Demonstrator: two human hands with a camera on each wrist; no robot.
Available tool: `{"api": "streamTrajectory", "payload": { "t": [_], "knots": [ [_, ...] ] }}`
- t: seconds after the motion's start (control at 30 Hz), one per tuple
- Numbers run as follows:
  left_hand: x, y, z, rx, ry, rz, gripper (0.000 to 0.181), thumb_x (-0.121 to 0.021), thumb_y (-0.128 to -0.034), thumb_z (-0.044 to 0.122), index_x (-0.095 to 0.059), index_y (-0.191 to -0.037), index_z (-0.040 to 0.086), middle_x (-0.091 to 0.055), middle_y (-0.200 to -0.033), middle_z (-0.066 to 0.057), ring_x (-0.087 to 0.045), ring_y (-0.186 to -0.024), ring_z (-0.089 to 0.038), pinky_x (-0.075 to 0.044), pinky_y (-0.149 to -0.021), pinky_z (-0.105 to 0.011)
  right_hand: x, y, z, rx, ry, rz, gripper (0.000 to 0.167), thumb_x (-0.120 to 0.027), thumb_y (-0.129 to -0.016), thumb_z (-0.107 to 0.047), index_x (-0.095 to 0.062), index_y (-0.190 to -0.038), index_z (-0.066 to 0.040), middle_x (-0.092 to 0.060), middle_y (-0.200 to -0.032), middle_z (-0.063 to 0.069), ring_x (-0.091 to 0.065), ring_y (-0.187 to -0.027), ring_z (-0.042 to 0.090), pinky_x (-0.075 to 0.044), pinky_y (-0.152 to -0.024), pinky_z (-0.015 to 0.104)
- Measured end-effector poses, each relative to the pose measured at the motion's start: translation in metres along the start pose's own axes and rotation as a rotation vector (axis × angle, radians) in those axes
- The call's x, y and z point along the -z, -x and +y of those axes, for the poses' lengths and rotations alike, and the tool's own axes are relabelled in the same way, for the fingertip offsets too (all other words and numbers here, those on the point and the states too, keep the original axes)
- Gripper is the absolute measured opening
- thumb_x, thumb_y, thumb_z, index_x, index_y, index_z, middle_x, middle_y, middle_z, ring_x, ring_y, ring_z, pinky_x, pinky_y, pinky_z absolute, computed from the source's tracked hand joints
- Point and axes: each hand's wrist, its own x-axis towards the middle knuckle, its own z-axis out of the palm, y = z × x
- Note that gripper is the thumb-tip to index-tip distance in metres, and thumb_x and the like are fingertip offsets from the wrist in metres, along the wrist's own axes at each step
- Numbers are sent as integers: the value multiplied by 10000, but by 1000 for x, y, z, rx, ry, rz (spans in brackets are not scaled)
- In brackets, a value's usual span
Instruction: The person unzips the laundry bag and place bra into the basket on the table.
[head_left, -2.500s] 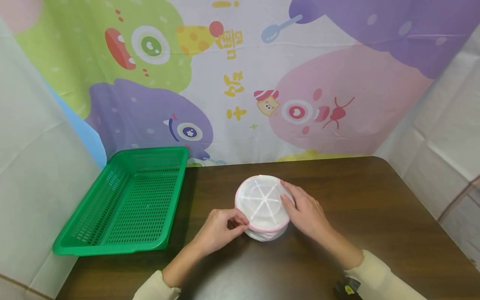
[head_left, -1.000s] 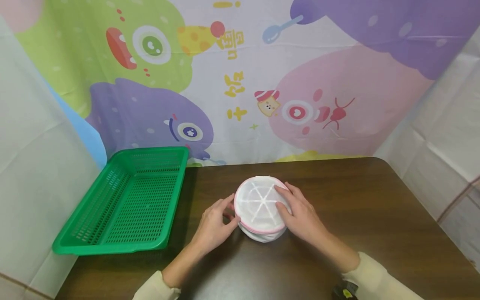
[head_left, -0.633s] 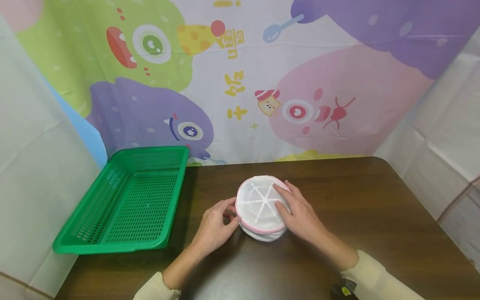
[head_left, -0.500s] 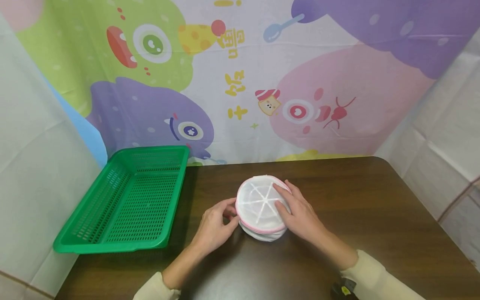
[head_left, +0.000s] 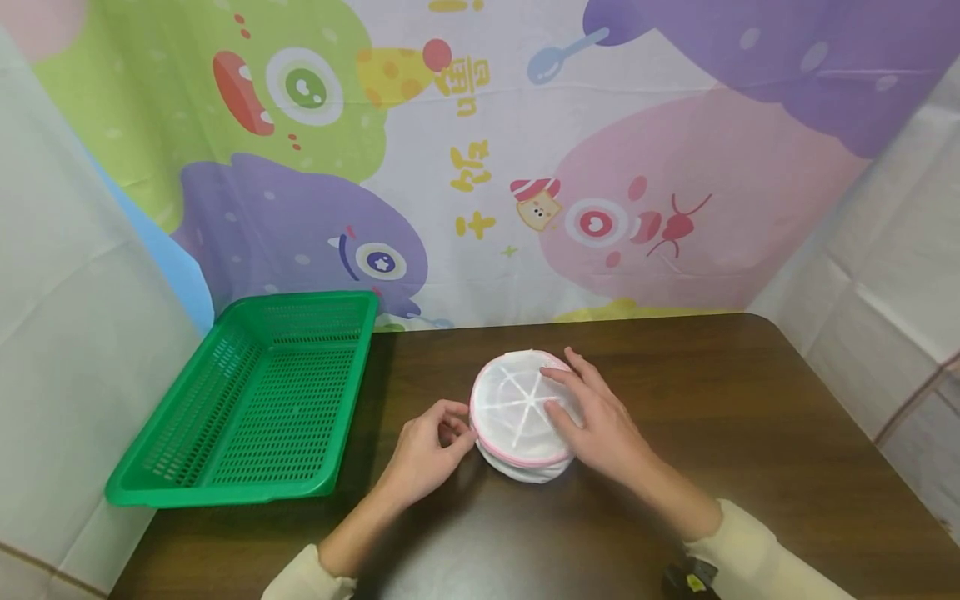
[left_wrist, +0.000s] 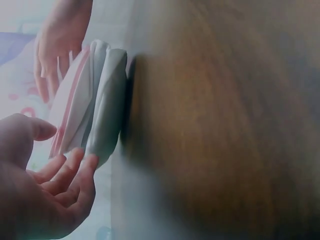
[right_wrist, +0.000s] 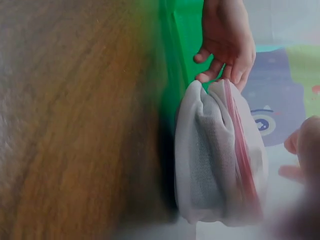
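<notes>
A round white mesh laundry bag (head_left: 517, 408) with a pink zip rim and a spoke pattern on top sits on the table, slightly squashed. At its left side, my left hand (head_left: 426, 454) has its fingertips at the rim. In the left wrist view, its thumb (left_wrist: 44, 129) is near the pink zip and apart from the fingers, which touch the bag's lower edge. Over the bag's right side, my right hand (head_left: 603, 421) spreads its fingers, with the index finger and thumb on or just above the top. The right wrist view shows the bag's folded mesh side (right_wrist: 207, 160).
A green plastic basket (head_left: 351, 400) with slotted walls stands at the left of the brown wooden table (head_left: 720, 400). Behind the table hangs a cartoon-print cloth (head_left: 480, 275). Pale sheets (head_left: 885, 275) line both sides.
My left hand has shifted from the front of the rim to its left side, its fingers now lower. My right hand has moved farther over the top. The bag has barely moved.
</notes>
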Motion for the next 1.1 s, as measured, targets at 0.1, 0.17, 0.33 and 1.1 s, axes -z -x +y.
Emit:
{"api": "streamTrajectory", "payload": {
  "t": [0.1,0.17,0.33,1.1],
  "knots": [
    [-13,-4,-29,-72,-8,0,219,-824,-1006,261,-750,-1177,146,-774,-936,32,-703,-809,-57,-579,-757,-249,-2,2,-2,44,-14,-20,408,-770,-1055,-191,-733,-1461,-179,-454,-1785,214,-427,-1664,514,-447,-1254,764],
    [-21,-7,-46,-107,-16,-4,217,-824,-1012,323,-746,-1158,182,-763,-916,72,-692,-777,-25,-563,-722,-233,-5,3,-3,81,-12,-26,376,-788,-1036,-174,-760,-1411,-165,-470,-1774,214,-401,-1675,525,-399,-1278,786],
    [-21,-5,-46,-129,2,-34,226,-796,-1033,347,-730,-1120,148,-749,-889,38,-667,-738,-47,-524,-668,-240,-10,6,-3,166,4,-39,282,-831,-994,-162,-812,-1275,-169,-526,-1732,210,-395,-1682,516,-303,-1310,821],
    [-28,-10,-50,-115,10,-121,229,-836,-979,372,-707,-1013,185,-755,-859,80,-672,-743,-16,-553,-678,-229,-19,11,0,452,141,-91,185,-958,-850,-242,-832,-986,-253,-604,-1652,242,-466,-1599,609,-385,-1264,813]
  ]
}}
